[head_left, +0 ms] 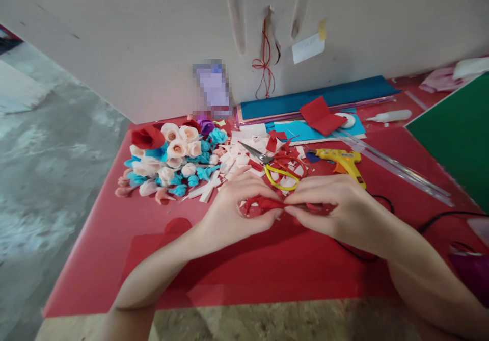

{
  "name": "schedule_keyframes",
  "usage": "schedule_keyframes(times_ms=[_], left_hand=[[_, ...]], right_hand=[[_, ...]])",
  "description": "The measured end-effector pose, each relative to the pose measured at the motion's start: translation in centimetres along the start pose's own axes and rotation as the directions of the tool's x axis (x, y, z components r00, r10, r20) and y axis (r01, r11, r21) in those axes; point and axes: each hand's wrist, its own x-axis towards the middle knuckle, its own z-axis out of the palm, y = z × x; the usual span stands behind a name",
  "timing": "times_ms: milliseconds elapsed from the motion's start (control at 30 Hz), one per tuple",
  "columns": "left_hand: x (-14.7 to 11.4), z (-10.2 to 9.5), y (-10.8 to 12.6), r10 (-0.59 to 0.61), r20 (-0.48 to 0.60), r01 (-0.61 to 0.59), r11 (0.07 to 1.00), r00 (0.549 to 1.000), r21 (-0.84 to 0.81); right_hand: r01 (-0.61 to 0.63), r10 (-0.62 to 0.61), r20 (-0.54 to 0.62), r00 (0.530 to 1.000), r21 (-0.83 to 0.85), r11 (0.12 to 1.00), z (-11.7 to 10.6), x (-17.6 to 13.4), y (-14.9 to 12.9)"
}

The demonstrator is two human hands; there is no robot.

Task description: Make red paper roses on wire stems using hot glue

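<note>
While a heap of finished paper flowers (171,160) in red, cream and blue is already piled at the left of the red table (95,259), another is judged to be only partly formed. White and red paper scraps (233,160) are strewn beside the heap, with scissors (273,165) laid on them. At the centre, a red paper strip (267,204) is pinched from one end by the left hand (233,213) and from the other by the right hand (336,208), fingers clenched on it. A glue gun (342,160) is left untouched behind. No containers are seen; coloured paper sheets (317,99) are stacked against the wall.
</note>
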Motion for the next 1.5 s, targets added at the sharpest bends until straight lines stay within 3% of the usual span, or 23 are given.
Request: schedule_keyframes(times_ms=[300, 667, 1033, 1133, 1333, 1400, 1500], left_hand=[[0.0, 0.2, 0.1, -0.005, -0.013, 0.005, 1.000, 1.000, -0.006], [-0.2, 0.1, 0.1, 0.016, -0.049, -0.015, 1.000, 0.999, 0.018], [-0.2, -0.2, 0.3, 0.025, -0.068, -0.023, 0.999, 0.997, 0.026], [-0.2, -0.1, 0.3, 0.028, -0.060, -0.027, 1.000, 0.998, 0.015], [-0.3, -0.3, 0.3, 0.022, -0.087, -0.023, 1.000, 0.996, -0.013], [-0.4, -0.4, 0.3, 0.027, -0.092, -0.028, 1.000, 0.995, -0.013], [-0.4, -0.6, 0.3, 0.029, -0.115, -0.030, 1.000, 0.993, -0.008]], right_hand=[[-0.030, 0.030, 0.004, 1.000, -0.074, 0.997, 0.2, -0.3, -0.6], [-0.028, 0.016, -0.122, 0.992, -0.097, 0.995, 0.6, 0.0, -0.7], [-0.087, 0.080, -0.117, 0.990, -0.053, 0.995, 0.5, 0.2, -1.2], [-0.098, 0.083, -0.166, 0.983, -0.082, 0.992, 0.6, 0.3, -1.1], [-0.265, 0.113, -0.381, 0.917, -0.375, 0.888, -1.4, 0.2, -0.2], [-0.414, 0.241, -0.404, 0.882, -0.422, 0.807, -2.7, -0.3, 0.6], [-0.654, 0.501, -0.421, 0.757, -0.483, 0.582, -3.9, -2.0, 2.8]])
